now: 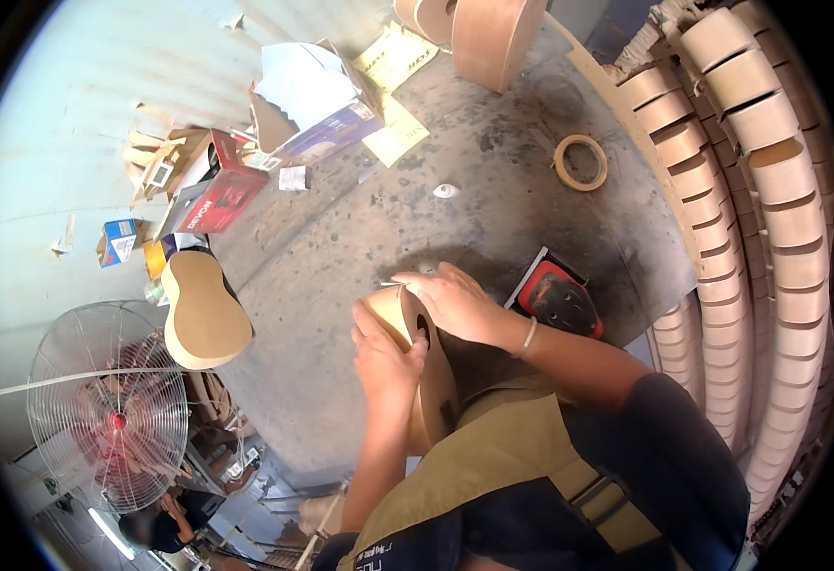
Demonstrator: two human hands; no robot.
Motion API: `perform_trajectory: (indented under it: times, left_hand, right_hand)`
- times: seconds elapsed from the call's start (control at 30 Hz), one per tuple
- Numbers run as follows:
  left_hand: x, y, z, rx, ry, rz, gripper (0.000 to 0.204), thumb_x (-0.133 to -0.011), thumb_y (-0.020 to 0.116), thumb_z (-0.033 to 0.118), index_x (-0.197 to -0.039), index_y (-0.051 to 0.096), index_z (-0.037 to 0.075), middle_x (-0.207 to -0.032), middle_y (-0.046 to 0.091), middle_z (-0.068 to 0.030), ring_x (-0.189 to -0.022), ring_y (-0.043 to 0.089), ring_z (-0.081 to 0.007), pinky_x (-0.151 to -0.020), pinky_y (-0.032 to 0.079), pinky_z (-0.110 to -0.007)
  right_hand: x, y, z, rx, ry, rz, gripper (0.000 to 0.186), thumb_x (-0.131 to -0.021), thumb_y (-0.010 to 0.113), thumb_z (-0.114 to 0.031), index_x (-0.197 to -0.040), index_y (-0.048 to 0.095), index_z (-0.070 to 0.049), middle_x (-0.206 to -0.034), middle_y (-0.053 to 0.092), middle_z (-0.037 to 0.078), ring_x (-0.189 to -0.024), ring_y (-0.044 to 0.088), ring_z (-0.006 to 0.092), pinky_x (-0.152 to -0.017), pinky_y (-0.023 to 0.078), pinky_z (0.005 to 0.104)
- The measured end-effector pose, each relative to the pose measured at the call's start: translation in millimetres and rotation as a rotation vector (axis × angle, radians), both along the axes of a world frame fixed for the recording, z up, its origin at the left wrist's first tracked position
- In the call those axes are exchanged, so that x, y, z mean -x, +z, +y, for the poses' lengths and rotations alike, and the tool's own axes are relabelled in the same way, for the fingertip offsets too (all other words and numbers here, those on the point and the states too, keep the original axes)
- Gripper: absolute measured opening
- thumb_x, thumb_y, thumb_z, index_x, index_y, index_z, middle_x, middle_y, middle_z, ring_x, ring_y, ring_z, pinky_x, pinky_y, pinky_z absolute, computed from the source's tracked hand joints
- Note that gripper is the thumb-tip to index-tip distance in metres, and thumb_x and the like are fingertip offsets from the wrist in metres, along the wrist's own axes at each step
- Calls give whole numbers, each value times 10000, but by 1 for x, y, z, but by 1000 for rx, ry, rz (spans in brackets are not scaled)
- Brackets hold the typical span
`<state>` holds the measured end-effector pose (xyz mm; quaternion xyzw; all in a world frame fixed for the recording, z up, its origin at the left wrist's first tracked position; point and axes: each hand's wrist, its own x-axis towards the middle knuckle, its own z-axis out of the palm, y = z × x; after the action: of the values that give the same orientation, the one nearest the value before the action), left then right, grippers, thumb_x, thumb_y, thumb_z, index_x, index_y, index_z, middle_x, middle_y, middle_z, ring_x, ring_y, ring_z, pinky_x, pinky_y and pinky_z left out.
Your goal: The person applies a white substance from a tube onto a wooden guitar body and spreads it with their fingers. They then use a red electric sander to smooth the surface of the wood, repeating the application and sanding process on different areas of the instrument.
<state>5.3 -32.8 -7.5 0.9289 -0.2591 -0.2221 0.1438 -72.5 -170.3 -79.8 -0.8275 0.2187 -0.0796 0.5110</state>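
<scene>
My left hand [388, 362] grips a pale wooden guitar body [383, 309], which stands on edge near my torso with a dark sound hole at its side, partly behind my thumb. My right hand [450, 300] rests at the upper end of the body, fingers closed on a thin light-coloured piece [394, 283] too small to identify. To the right of my hands lies a red-and-black tool [558, 295] on the stained grey worktable [293, 257].
Tape roll [580, 162], cardboard boxes [312, 100] and other wooden bodies [493, 48] sit farther back. Another guitar body [206, 309] lies left, above a caged fan [107, 409]. Stacks of curved wood [783, 228] line the right. A co-worker [169, 519] is lower left.
</scene>
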Motion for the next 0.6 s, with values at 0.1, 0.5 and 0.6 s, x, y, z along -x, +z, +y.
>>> perform_trajectory:
  times: [0.1,0.5,0.6]
  left_hand:
    - [-2,1,2,11,-1,20,1065,-784,888,231,-1606,288,-83,-1387,580,-379,-1161,669,-535,-965,579,-533]
    - [-5,7,-2,34,46,79,998,-795,835,220,-1590,337,-119,-1493,539,-388,-1323,609,-524,-1093,529,-510]
    - [-9,-12,11,31,-19,-49,1090,-773,911,230,-1617,285,-57,-1447,555,-350,-1192,663,-530,-972,576,-535]
  right_hand:
    - [12,12,8,167,13,-143,452,-987,623,-47,-1429,684,-118,-1265,766,111,-887,622,372,-854,543,450]
    - [31,8,42,89,-75,-231,658,-973,625,-57,-1617,495,-108,-1523,641,151,-1058,697,427,-924,570,468]
    - [16,-11,53,33,-187,-267,679,-988,617,-74,-1645,446,-103,-1533,633,141,-1053,691,414,-926,566,459]
